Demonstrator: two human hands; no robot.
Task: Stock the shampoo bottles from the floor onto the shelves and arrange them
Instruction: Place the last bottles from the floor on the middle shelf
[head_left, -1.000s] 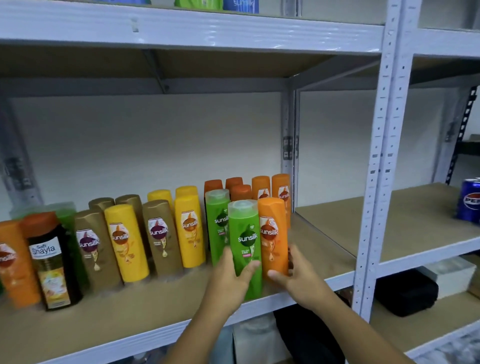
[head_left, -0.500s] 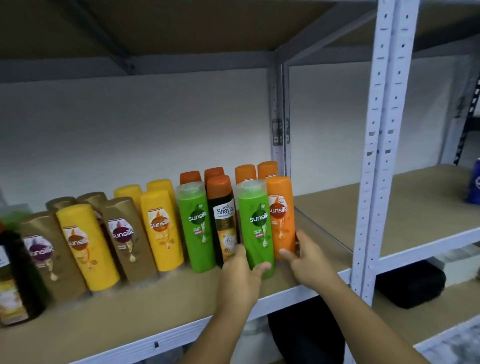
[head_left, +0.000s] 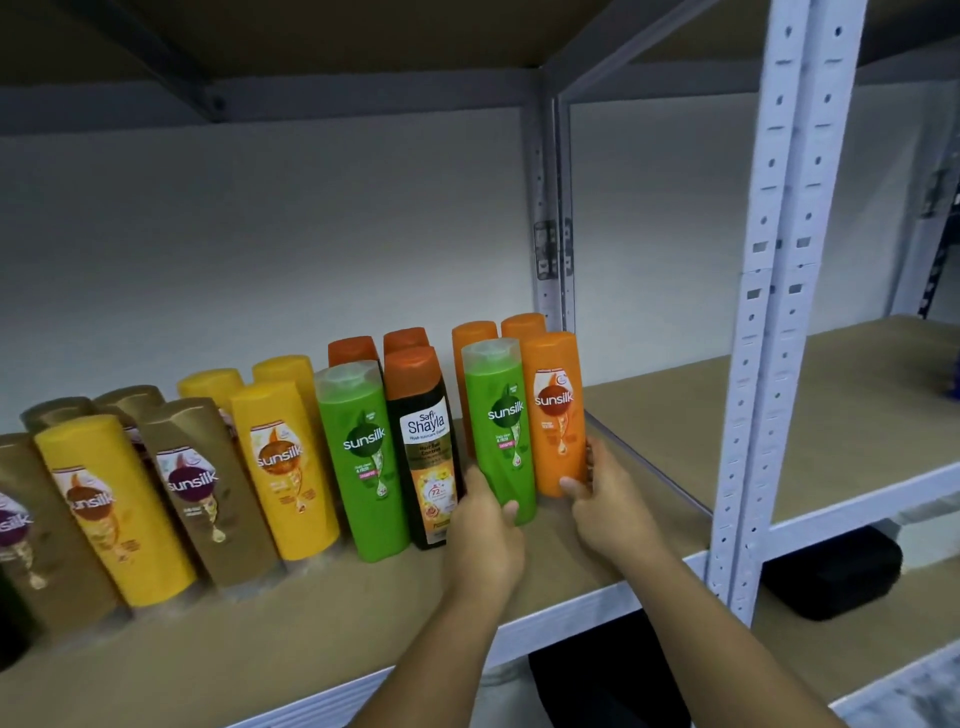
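Observation:
Shampoo bottles stand in rows on a brown shelf board (head_left: 322, 639). My left hand (head_left: 485, 530) grips the base of a green Sunsilk bottle (head_left: 500, 431) at the right end of the front row. Beside it, my right hand (head_left: 605, 501) holds the bottom of an orange Sunsilk bottle (head_left: 557, 410), thumb on its front and fingers round its right side. Left of these stand a dark Safi Shayla bottle (head_left: 428, 447), a second green bottle (head_left: 363, 457), then yellow (head_left: 283, 467) and brown bottles (head_left: 202, 488). More orange-capped bottles stand behind.
A white perforated upright (head_left: 769, 312) rises right of my hands. Past it lies a bare shelf board (head_left: 779, 415). A black case (head_left: 831, 577) sits on the lower shelf. The shelf above hangs close overhead.
The green and orange bottles have slid back on the shelf, closer to the row behind. My right hand now wraps the orange bottle's base. The view has moved closer and to the right.

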